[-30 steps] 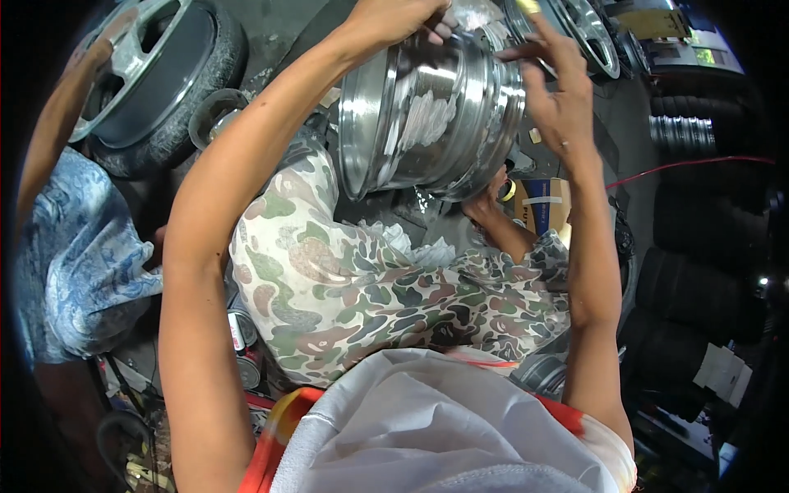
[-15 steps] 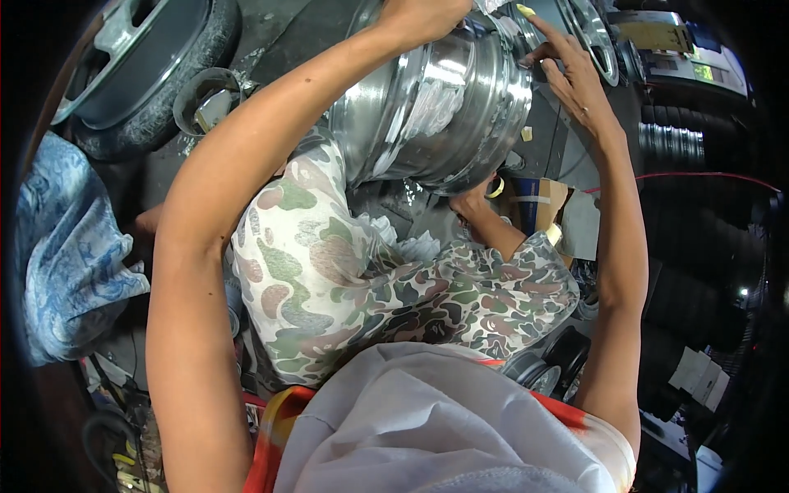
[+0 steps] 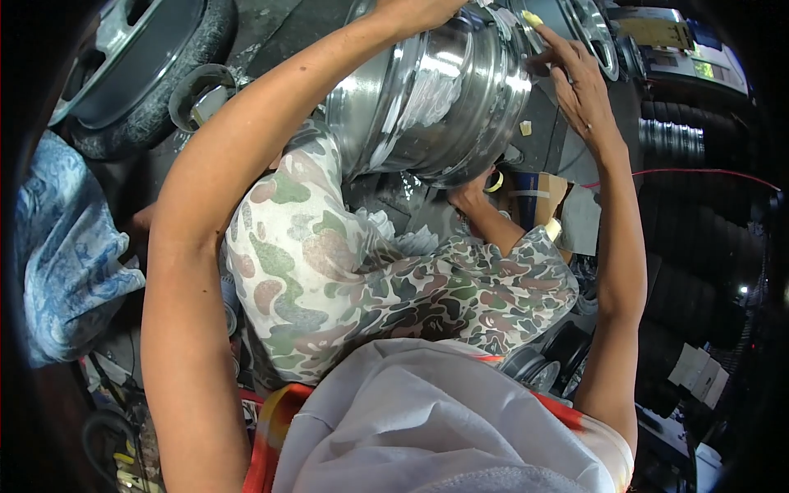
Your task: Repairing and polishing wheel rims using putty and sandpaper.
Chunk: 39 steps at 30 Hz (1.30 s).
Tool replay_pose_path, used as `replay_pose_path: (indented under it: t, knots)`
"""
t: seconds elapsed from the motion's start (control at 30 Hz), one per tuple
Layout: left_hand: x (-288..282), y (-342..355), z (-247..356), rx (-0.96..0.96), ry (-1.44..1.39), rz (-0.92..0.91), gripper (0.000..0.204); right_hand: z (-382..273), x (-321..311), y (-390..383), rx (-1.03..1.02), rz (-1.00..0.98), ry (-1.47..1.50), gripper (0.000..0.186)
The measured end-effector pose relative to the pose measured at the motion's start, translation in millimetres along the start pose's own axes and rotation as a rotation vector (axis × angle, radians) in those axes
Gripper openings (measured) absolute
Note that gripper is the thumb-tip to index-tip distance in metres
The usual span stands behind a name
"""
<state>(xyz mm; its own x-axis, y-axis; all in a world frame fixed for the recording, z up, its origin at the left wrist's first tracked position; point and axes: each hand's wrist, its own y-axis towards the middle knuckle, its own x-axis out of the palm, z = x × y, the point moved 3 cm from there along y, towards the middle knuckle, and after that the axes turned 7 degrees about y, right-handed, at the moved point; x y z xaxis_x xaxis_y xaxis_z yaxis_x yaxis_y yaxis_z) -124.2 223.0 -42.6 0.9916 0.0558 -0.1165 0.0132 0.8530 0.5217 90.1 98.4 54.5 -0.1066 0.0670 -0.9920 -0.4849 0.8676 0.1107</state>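
A shiny metal wheel rim [image 3: 448, 131], streaked with white paste, lies on its side just beyond my patterned trouser leg [image 3: 288, 255]. My left hand [image 3: 423, 15] is at the rim's upper left, cut off by the picture's edge, its fingers not clearly seen. My right hand [image 3: 575, 82] is at the rim's upper right, index finger stretched, the other fingers bent and apart. A small yellow piece or dab [image 3: 532, 19] is at the index fingertip. My bare foot [image 3: 468, 193] shows below the rim.
A wheel with tyre [image 3: 148, 82] and a round container [image 3: 201, 94] stand left. Blue patterned cloth on another person [image 3: 70, 246] is at far left. A cardboard box [image 3: 542, 201], red hose [image 3: 699, 172], stacked tyres [image 3: 690, 246] and more rims [image 3: 530, 370] are around the right.
My left hand has moved up and right toward the picture's edge. My right hand has shifted right. The co-worker's arm at far left has left the view.
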Motion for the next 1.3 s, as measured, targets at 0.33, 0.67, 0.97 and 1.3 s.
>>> replay_pose_path:
  t: [0.33,0.67,0.97,1.3]
  knots:
    - [-5.1,-0.8,-0.3,-0.038,-0.014,-0.029,0.019,2.6,19.7,19.1,-0.065,-0.161,-0.245,0.065]
    - [-3.5,-0.3,2.2,-0.033,-0.035,-0.046,0.022,-18.0,23.3,-12.6,-0.189,-0.181,-0.375,0.077]
    - [-2.9,-0.2,1.1,-0.057,-0.017,-0.029,0.023,-9.1,10.6,-12.6,-0.053,0.008,-0.052,0.070]
    - [-2.4,1.2,2.0,-0.049,-0.027,-0.041,0.023,-20.4,13.5,-41.7,-0.009,0.068,0.012,0.070]
